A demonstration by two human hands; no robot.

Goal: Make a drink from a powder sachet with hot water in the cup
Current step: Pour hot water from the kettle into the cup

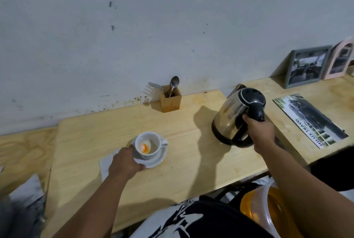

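A white cup stands on a white saucer on the wooden table, with orange powder at its bottom. My left hand grips the saucer's near-left rim beside the cup. To the right, a steel electric kettle with a black lid sits tilted slightly toward the wall. My right hand is closed around its black handle. No sachet is clearly visible.
A wooden holder with a spoon and fork stands against the wall. A white napkin lies under my left hand. A printed leaflet and two picture frames sit at the right. An orange container is below the table edge.
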